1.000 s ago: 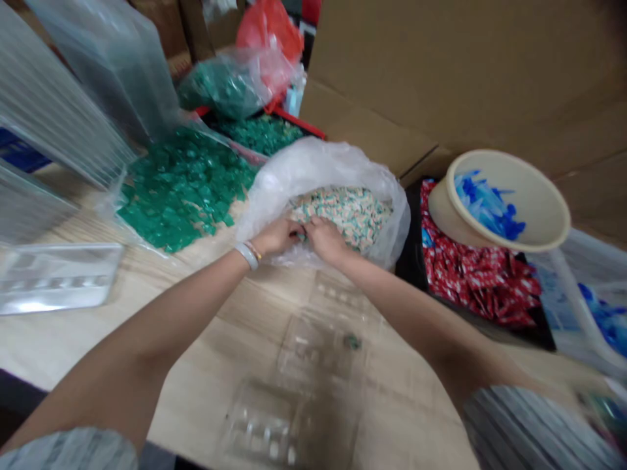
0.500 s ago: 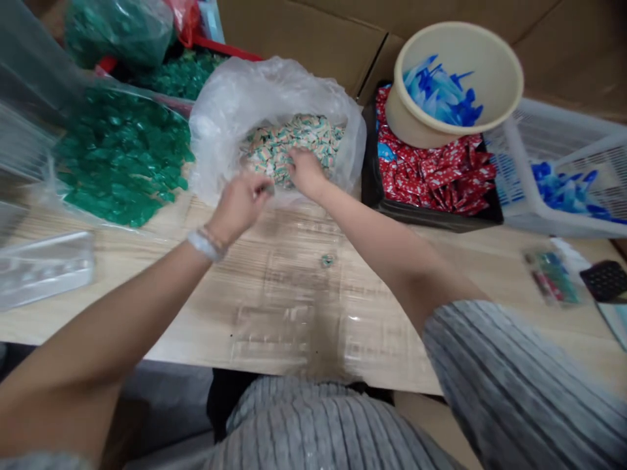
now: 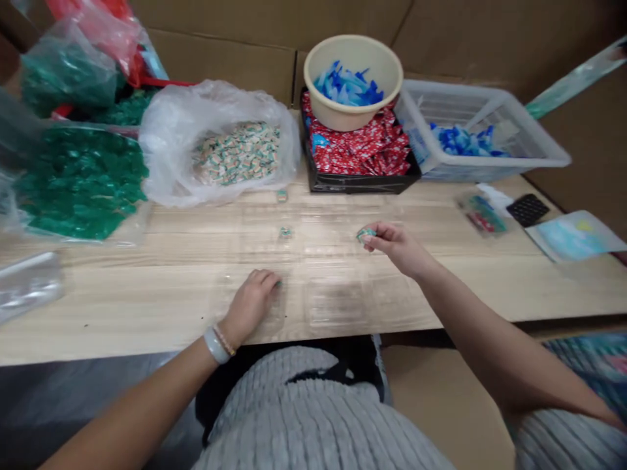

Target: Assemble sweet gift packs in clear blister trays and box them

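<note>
My right hand point(image 3: 399, 248) pinches a small green-and-beige piece point(image 3: 366, 235) above the right side of the transparent plastic trays point(image 3: 336, 303). Lower down on the left, my left hand point(image 3: 251, 303) is closed over a tray, and a bit of green shows at its fingertips; most of what it holds is hidden. Two more small pieces lie farther back, one in the middle point(image 3: 285, 232) and one near the bag point(image 3: 281, 195). The white plastic bag point(image 3: 169, 124) stands open with many such pieces point(image 3: 240, 153) inside.
Green packets point(image 3: 83, 183) lie in plastic at left. A black box of red packets point(image 3: 360, 147) carries a cream bucket point(image 3: 353, 117) with blue pieces. To its right stands a white basket point(image 3: 494, 163). A blue card point(image 3: 578, 235) and a black keypad-like object point(image 3: 528, 209) lie far right.
Both hands have left the bag and come nearer over the trays, the right hand toward the right. Another small piece now shows on the table. The view has shifted right.
</note>
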Demonstrator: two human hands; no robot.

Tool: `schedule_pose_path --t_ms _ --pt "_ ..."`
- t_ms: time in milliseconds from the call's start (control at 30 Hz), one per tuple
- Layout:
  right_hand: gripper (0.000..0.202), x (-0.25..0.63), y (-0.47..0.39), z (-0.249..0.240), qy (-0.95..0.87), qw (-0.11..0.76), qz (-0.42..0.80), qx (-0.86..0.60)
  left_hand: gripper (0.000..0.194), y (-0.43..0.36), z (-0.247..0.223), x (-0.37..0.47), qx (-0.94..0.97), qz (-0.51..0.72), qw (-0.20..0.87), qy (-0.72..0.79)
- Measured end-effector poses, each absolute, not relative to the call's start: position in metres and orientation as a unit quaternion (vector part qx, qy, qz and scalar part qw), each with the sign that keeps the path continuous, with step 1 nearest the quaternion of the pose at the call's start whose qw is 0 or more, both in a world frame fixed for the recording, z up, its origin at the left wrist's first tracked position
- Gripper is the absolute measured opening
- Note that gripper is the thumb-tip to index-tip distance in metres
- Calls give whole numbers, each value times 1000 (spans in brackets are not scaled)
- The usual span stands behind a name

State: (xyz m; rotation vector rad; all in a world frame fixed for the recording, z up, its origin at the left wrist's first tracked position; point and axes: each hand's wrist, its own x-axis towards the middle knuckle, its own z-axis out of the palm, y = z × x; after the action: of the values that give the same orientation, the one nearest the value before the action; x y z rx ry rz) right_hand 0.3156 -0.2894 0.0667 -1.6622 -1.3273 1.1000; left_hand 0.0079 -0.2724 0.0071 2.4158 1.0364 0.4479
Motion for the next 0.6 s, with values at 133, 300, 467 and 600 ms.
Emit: schedule_pose_path --t_ms 133,300,467,600 --pt "19 328 -339 41 -560 321 397 -653 23 -274 11 20 894 152 222 359" --pt "13 323 -361 19 -691 246 292 -614 28 -280 10 21 909 149 189 341" --pt "11 322 -359 18 -769 144 183 -595 23 -282 4 15 903 185 139 361" --pt "14 325 -360 18 -785 136 142 -587 21 -284 4 12 913 186 112 347"
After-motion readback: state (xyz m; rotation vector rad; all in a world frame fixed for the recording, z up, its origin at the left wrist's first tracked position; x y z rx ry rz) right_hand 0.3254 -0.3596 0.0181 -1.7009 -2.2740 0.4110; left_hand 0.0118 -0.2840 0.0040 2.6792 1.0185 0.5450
